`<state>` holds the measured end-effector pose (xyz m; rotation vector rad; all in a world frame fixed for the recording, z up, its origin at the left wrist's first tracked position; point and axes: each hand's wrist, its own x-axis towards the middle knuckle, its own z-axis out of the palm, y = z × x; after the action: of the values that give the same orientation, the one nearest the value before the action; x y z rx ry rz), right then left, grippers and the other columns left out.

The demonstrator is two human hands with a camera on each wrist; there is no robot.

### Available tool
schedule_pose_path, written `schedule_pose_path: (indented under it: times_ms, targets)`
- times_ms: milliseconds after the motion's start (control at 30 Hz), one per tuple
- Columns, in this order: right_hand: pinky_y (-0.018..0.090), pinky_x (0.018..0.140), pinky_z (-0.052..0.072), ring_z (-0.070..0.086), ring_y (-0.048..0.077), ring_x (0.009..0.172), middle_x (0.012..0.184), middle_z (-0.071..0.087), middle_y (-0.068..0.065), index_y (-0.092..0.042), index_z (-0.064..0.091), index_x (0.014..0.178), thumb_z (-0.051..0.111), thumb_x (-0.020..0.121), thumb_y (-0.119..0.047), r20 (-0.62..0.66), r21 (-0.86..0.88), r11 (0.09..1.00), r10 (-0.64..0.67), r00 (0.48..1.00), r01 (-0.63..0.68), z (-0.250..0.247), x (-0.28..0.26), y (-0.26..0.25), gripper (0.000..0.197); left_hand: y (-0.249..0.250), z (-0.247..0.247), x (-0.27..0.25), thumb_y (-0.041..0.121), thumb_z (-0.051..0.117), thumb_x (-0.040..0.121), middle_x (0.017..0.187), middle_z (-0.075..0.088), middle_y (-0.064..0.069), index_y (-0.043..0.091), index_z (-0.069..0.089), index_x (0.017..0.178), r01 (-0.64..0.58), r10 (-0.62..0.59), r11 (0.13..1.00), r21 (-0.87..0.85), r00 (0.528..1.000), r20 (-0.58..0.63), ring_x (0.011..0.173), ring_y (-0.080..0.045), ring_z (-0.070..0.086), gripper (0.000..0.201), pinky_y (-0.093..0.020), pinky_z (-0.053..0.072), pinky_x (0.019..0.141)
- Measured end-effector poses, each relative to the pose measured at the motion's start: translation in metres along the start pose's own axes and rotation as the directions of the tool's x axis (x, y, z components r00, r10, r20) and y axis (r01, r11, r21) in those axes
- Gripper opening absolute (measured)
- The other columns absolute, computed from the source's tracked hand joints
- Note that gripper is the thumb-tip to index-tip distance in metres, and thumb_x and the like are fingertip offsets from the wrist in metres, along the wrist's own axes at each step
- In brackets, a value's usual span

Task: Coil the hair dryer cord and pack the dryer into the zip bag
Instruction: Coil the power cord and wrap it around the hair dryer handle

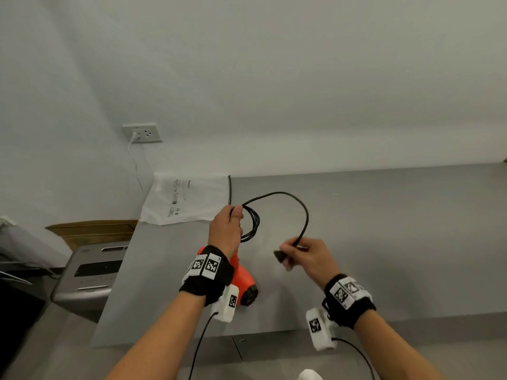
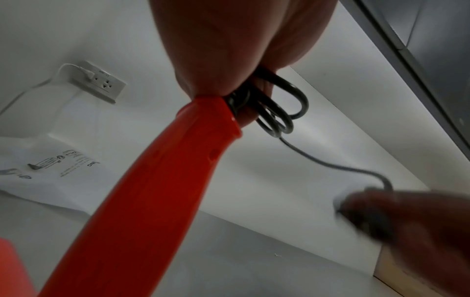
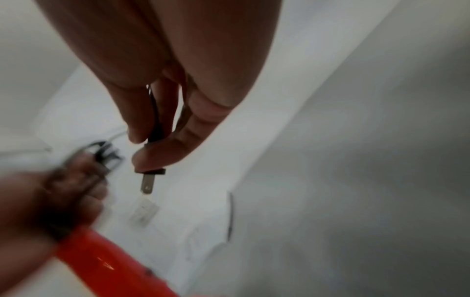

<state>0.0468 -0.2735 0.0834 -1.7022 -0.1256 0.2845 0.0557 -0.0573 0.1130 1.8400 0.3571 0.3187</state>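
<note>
The orange hair dryer [image 1: 245, 281] hangs below my left hand [image 1: 227, 227], which grips its handle [image 2: 142, 201] together with several loops of the black cord [image 1: 253, 223]. One last wide arc of cord [image 1: 299, 207] runs from the loops to my right hand [image 1: 307, 256]. That hand pinches the black plug [image 3: 152, 170] between thumb and fingers, its metal prongs [image 3: 147, 185] pointing away. The white zip bag [image 1: 186, 198] lies flat at the table's back left corner, beyond my left hand.
The grey table [image 1: 384, 242] stretches to the right and ends at a near edge below my wrists. A wall socket [image 1: 142, 132] with a white cable sits behind the bag. A grey machine [image 1: 90, 272] stands left of the table.
</note>
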Motion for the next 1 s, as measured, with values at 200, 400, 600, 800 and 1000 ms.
schedule_pose_path:
  times_ms: [200,400,600,800,1000]
  targets:
    - [0.031,0.069,0.063,0.074,0.020,0.070,0.081,0.075,0.011,-0.003,0.072,0.098,0.068,0.089,-0.001,-0.096,-0.108,0.923,-0.380,0.920,0.370,0.029,0.006,-0.080,0.009,0.006,0.015,-0.009,0.029,0.047,0.104,0.061,0.049,0.002,0.012,0.058,0.084,-0.046,0.045,0.999,0.027,0.998,0.048,0.048,-0.011,0.045,0.029,-0.017,0.037,0.045]
    - [0.027,0.070,0.052,0.055,0.005,0.075,0.088,0.060,-0.009,-0.020,0.069,0.088,0.072,0.084,-0.021,-0.001,-0.583,0.727,-0.448,0.894,0.363,0.047,0.026,-0.051,0.005,0.008,0.018,-0.019,0.028,0.049,0.104,0.060,0.051,0.002,0.005,0.061,0.088,-0.061,0.061,0.998,-0.003,0.993,0.106,0.048,-0.011,0.046,0.030,-0.022,0.040,0.048]
    - [0.034,0.070,0.055,0.068,0.020,0.085,0.095,0.070,-0.001,-0.022,0.054,0.103,0.073,0.085,-0.026,-0.052,-0.008,0.998,-0.060,0.997,0.060,0.051,0.031,-0.032,0.027,0.008,0.015,-0.021,0.027,0.048,0.104,0.060,0.052,0.005,0.003,0.060,0.088,-0.015,0.020,0.999,-0.046,0.994,0.112,0.045,-0.006,0.043,0.031,-0.018,0.037,0.046]
    - [0.036,0.078,0.054,0.069,0.013,0.093,0.101,0.074,-0.002,-0.019,0.067,0.115,0.069,0.089,-0.030,0.244,0.023,0.999,-0.034,0.969,0.029,0.040,0.022,-0.015,0.028,0.007,0.006,-0.014,0.033,0.047,0.104,0.058,0.047,0.003,0.010,0.061,0.085,0.005,-0.004,1.000,-0.022,0.997,0.079,0.049,-0.011,0.043,0.033,-0.024,0.038,0.049]
    - [0.034,0.061,0.049,0.061,0.011,0.070,0.082,0.068,-0.002,-0.015,0.069,0.102,0.069,0.088,-0.026,0.272,-0.117,0.991,-0.035,0.962,0.069,0.044,0.011,0.009,0.018,0.006,0.002,-0.013,0.034,0.046,0.104,0.053,0.038,0.006,0.007,0.061,0.087,0.043,-0.036,0.997,-0.065,0.994,0.106,0.043,-0.007,0.035,0.035,-0.019,0.032,0.042]
